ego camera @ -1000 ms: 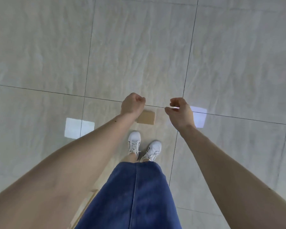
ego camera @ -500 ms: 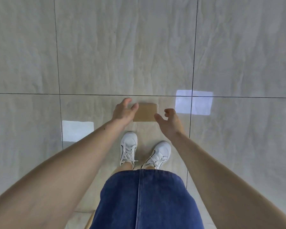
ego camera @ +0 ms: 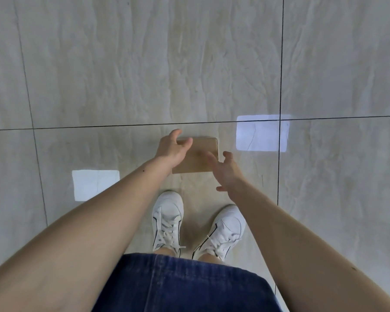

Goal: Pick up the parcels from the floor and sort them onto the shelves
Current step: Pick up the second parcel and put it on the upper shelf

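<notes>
A small flat brown cardboard parcel (ego camera: pixel 199 157) lies on the pale tiled floor just ahead of my feet. My left hand (ego camera: pixel 172 147) reaches over its left edge with fingers spread, covering that side. My right hand (ego camera: pixel 225 171) hovers over the parcel's right near corner, fingers apart and blurred. Neither hand has closed around the parcel. No shelves are in view.
My two white sneakers (ego camera: pixel 168 218) (ego camera: pixel 223 233) stand just behind the parcel, below them a blue denim skirt (ego camera: pixel 180 284). Two bright window reflections (ego camera: pixel 262 132) (ego camera: pixel 95 184) lie on the glossy floor tiles (ego camera: pixel 144 64).
Both fists have opened and both hands have dropped toward the parcel, which now looks larger and closer. The view has tilted further down over my feet.
</notes>
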A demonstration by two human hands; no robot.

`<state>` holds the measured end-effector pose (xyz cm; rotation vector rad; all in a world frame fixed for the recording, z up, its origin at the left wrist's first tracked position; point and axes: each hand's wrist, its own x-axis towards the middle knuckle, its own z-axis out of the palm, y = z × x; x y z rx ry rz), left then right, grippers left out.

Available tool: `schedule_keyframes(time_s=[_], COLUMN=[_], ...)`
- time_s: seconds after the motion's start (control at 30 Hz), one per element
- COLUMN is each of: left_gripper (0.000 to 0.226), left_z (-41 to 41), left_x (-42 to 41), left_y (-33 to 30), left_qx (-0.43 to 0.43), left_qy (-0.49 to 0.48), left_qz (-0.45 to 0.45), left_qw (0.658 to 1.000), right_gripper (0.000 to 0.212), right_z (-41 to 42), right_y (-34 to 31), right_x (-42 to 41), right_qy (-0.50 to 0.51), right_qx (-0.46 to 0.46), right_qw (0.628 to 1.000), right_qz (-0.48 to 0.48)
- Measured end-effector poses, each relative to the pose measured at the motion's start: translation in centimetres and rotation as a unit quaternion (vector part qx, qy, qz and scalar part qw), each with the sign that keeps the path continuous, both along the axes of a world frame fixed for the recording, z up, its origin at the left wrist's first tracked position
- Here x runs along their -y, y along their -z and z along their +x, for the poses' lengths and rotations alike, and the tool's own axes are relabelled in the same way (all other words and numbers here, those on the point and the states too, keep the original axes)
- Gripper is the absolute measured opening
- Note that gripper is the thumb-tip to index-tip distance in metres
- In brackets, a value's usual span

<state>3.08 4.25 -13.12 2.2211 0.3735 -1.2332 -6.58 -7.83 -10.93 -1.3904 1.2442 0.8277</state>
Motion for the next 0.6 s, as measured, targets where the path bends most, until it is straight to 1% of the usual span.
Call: schedule_keyframes(time_s=[0.07,0.17,0.3,0.47,0.6], left_gripper=[0.053,0.046,0.039,0.028,0.032], left_z=[0.1,0.0,-0.1,0.0,-0.2], left_x=[0.0,0.5,1.5,3.2,5.4], left_y=[1.0,1.5,0.4,-3.4,-8.9], left_qx=[-0.006,-0.007,0.009,0.018,0.031], left_qy=[0.008,0.021,0.007,-0.006,-0.042], left_qz=[0.005,0.01,0.015,0.034,0.062], left_qw=[1.0,1.0,1.0,0.999,0.997], right_gripper=[0.074,0.068,0.07,0.066,0.066], right_z=[0.1,0.3,0.6,0.3,0.1], right_y=[0.9,1.4,0.7,-3.3,-9.1], right_x=[0.0,-0.3,-0.5,0.7,2.0], right_qy=[0.028,0.048,0.087,0.106,0.122], right_qx=[-0.007,0.002,0.03,0.064,0.101], right_qw=[0.999,0.999,0.996,0.992,0.984], right_qz=[0.017,0.017,0.012,-0.034,-0.083])
